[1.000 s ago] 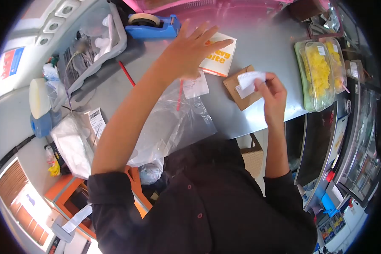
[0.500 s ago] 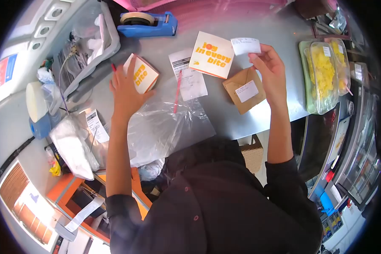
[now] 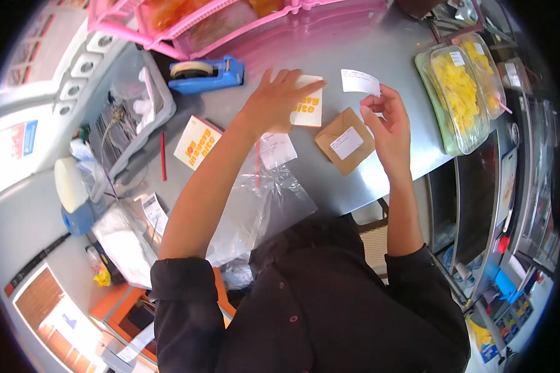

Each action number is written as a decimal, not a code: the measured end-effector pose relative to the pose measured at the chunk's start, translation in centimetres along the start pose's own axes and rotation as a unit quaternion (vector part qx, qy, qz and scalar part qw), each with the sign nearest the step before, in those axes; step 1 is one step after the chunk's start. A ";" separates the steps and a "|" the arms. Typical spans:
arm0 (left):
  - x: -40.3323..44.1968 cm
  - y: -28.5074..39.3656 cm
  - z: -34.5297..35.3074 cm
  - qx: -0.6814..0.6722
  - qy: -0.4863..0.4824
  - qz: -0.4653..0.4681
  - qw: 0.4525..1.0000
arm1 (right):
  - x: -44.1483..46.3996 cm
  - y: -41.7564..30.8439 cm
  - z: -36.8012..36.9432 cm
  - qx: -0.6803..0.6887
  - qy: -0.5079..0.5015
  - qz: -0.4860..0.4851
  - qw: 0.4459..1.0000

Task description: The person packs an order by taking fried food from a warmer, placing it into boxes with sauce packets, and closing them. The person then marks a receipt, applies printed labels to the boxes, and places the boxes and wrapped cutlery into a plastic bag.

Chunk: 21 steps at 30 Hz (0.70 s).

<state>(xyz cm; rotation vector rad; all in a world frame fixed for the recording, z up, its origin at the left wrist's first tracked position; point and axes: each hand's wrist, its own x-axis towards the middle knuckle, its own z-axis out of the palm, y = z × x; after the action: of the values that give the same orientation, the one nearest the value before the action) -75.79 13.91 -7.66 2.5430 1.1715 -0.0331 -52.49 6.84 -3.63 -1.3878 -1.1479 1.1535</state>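
Observation:
My left hand (image 3: 277,102), fingers spread, lies over a white box (image 3: 311,107) with orange lettering and partly hides it. Whether the palm touches the box I cannot tell. Between the thumb and fingers of my right hand (image 3: 391,121) is a white printed label (image 3: 359,82). Just below and left of that hand sits a brown cardboard box (image 3: 350,118) with a white sticker (image 3: 346,143) on top. Another white box (image 3: 196,142), reading "joy in every bite", rests left of my left forearm. A printed receipt (image 3: 279,151) lies partly under the left hand.
A blue tape dispenser (image 3: 208,76) stands at the back left, near a pink basket (image 3: 224,31). Clear containers of yellow food (image 3: 455,93) are at the right. A red pen (image 3: 163,156) and clear plastic bag (image 3: 261,199) lie on the metal table (image 3: 404,56).
My left hand has left the left-hand white box and moved right, over the other one. The left box now sits turned. My right hand still holds the label, and the view has shifted.

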 end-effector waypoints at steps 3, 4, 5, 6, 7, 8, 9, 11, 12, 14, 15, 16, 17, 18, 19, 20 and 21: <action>0.3 -1.2 -0.6 -0.108 0.065 -0.037 0.991 | -0.5 0.8 -1.3 -0.006 0.032 -0.013 0.999; 0.1 -1.8 -0.7 -0.143 0.104 -0.049 0.983 | -0.6 1.1 -1.2 0.015 0.028 -0.015 0.999; -0.5 -0.9 -2.9 -0.154 0.063 -0.131 0.977 | -0.7 1.3 -0.9 0.035 0.023 -0.018 0.999; -1.0 -0.9 -3.7 -0.223 0.083 -0.123 0.964 | -0.8 1.4 -0.4 0.056 0.016 -0.022 0.998; -1.5 -1.1 -4.5 -0.291 0.103 -0.115 0.944 | -0.8 1.2 0.5 0.080 0.002 -0.029 0.996; -1.9 -0.9 -5.4 -0.358 0.123 -0.107 0.919 | -0.7 0.9 1.6 0.104 -0.013 -0.038 0.994; -2.4 -0.5 -6.4 -0.426 0.113 -0.116 0.890 | -0.5 0.5 2.8 0.127 -0.029 -0.048 0.990; -3.4 1.4 -8.9 -0.471 0.110 -0.132 0.865 | -0.2 -0.9 4.9 0.261 -0.086 -0.032 0.961; -4.0 2.4 -9.9 -0.494 0.109 -0.141 0.851 | -0.1 -1.4 5.7 0.324 -0.116 -0.023 0.939; -4.8 4.1 -11.4 -0.516 0.106 -0.137 0.839 | 0.3 -2.0 6.8 0.349 -0.145 -0.057 0.924; -5.2 5.1 -12.5 -0.522 0.102 -0.138 0.836 | 0.4 -2.2 7.1 0.361 -0.159 -0.073 0.916; -5.6 5.7 -13.1 -0.529 0.099 -0.140 0.831 | 0.4 -2.3 7.2 0.374 -0.164 -0.081 0.909; -6.0 5.6 -13.4 -0.535 0.102 -0.132 0.828 | 0.4 -2.4 7.2 0.386 -0.170 -0.088 0.902; -6.4 5.9 -13.9 -0.543 0.090 -0.141 0.823 | 0.3 -2.6 7.1 0.398 -0.177 -0.095 0.895; -6.8 6.3 -14.7 -0.551 0.079 -0.151 0.817 | 0.2 -2.8 7.1 0.406 -0.179 -0.097 0.891; -7.3 6.5 -15.2 -0.559 0.068 -0.161 0.811 | -0.1 -3.1 7.0 0.415 -0.181 -0.098 0.886; -7.8 6.5 -15.5 -0.533 0.080 -0.156 0.828 | -0.3 -3.3 7.0 0.425 -0.183 -0.100 0.881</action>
<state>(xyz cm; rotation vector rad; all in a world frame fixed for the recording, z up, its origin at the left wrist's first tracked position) -78.01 9.13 10.08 1.3699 1.1679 0.5965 -59.77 7.54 -0.92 -0.3745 -0.8220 1.5438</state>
